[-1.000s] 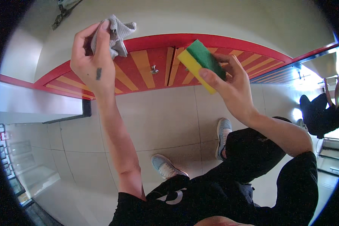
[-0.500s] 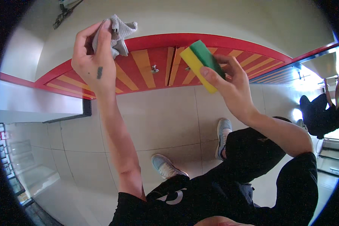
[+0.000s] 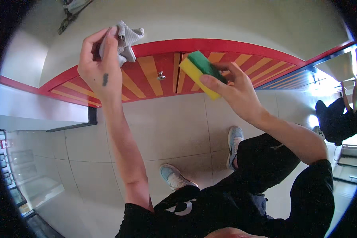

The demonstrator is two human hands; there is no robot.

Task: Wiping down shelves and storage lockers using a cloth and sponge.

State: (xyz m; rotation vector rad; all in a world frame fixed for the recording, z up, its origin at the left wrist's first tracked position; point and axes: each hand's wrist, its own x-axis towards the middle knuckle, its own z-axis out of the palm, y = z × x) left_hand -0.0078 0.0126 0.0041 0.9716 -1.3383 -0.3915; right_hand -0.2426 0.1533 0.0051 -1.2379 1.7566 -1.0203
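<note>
our left hand (image 3: pixel 101 75) is closed in a pinch, thumb over curled fingers, on a crumpled grey cloth (image 3: pixel 127 41), which juts out past the thumb in loose folds above the red front edge of the pale desk (image 3: pixel 234 25); whether the cloth touches that edge we cannot tell. our right hand (image 3: pixel 238 89) is narrowed around a two-layer sponge (image 3: pixel 197 72), yellow on one side and green on the other, thumb on the yellow and fingers behind the green. the sponge is tilted, its far end free of the fingers, and it shows in front of the red doors (image 3: pixel 148 71) with orange stripes, to the right of a small metal knob (image 3: pixel 161 75); contact with the doors is not clear to us. we judge the sponge to be very light and springy, the yellow foam giving easily under the thumb and the green layer stiffer and rougher, so a grip across its two long sides near the close end suits it and leaves the rest free. the cloth looks light, limp and ribbed, with no shape of its own; we would do best to bunch several folds between thumb and fingertips, since one loose corner could slip. neither looks fragile, and we cannot tell whether either is wet.
</note>
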